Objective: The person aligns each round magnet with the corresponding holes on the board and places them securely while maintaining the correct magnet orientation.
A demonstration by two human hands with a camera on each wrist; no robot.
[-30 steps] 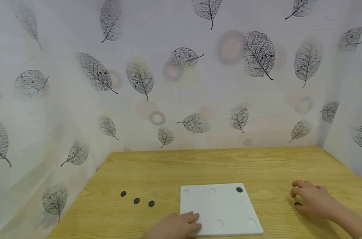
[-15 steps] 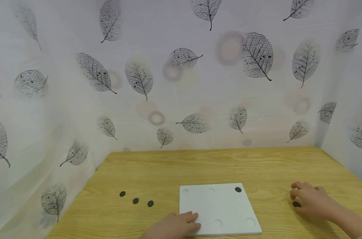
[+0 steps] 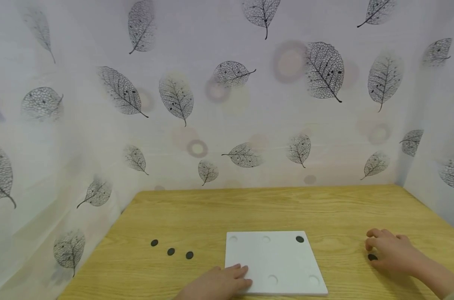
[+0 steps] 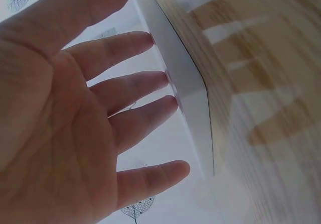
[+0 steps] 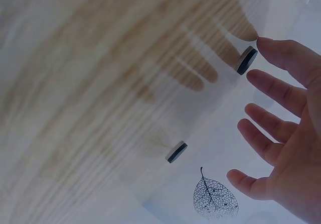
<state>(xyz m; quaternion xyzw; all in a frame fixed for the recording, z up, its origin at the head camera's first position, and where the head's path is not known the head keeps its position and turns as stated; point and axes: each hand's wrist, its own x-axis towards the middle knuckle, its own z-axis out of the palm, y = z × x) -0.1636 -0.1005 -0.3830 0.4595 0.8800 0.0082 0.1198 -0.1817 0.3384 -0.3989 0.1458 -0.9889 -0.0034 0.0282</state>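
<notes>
My left hand point(image 3: 217, 283) rests on the near left part of a white board point(image 3: 275, 260) with round recesses. In the left wrist view its fingers point(image 4: 135, 81) are spread, with fingertips along the edge of the board point(image 4: 183, 78). A black disc point(image 3: 300, 239) sits in the board's far right recess. On the table to the right, my right hand point(image 3: 393, 252) hovers around another black disc point(image 3: 372, 257). The right wrist view has this disc point(image 5: 246, 60) flat on the table between thumb and index fingertips, the other fingers point(image 5: 266, 141) spread loosely.
Several black discs point(image 3: 171, 251) lie in a row on the wooden table point(image 3: 212, 212) left of the board. One more disc point(image 5: 176, 152) shows beyond the right little finger, hidden in the head view. A leaf-patterned curtain point(image 3: 249, 104) surrounds the table's back and sides.
The right thumb and fingers have shifted slightly around the disc, which shows more fully now than a second ago. The left hand stays on the board.
</notes>
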